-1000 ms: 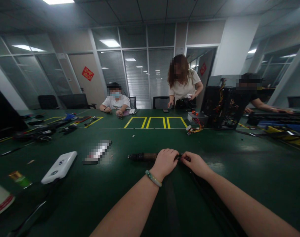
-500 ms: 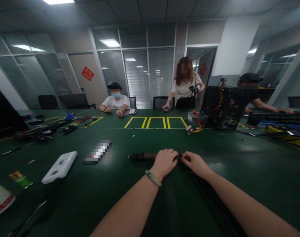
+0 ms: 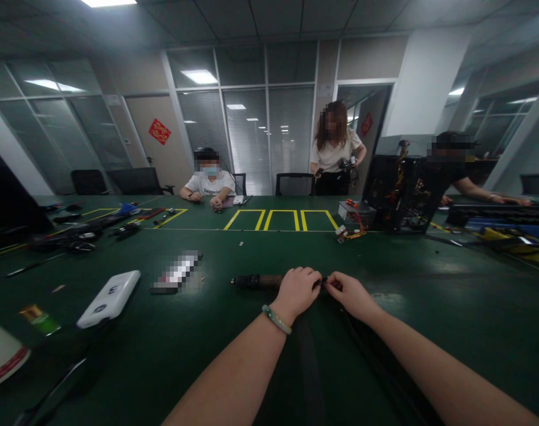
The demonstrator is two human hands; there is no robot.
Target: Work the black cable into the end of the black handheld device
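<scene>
A dark, cylindrical electric screwdriver (image 3: pixel 255 281) lies on the green table, its metal tip pointing left. My left hand (image 3: pixel 299 288) is closed around its rear part, and a green bangle circles that wrist. Right beside it, my right hand (image 3: pixel 345 291) pinches the black cable (image 3: pixel 326 281) at the tool's tail end. The fingers cover most of the joint, so I cannot tell whether the plug is fully seated. From under the right hand a dark cord runs down toward the table's near edge.
To the left lie a white power bank (image 3: pixel 109 299), a blurred-out phone (image 3: pixel 178 272), a small green bottle (image 3: pixel 41 319) and a paper cup (image 3: pixel 3 355). A power supply (image 3: pixel 357 212) with wires and a black computer case (image 3: pixel 396 192) stand at the back right. Several people are around the table.
Both my hands stay nearly still on the screwdriver and its cable. Across the table, the standing person has lifted a small dark object off the tabletop.
</scene>
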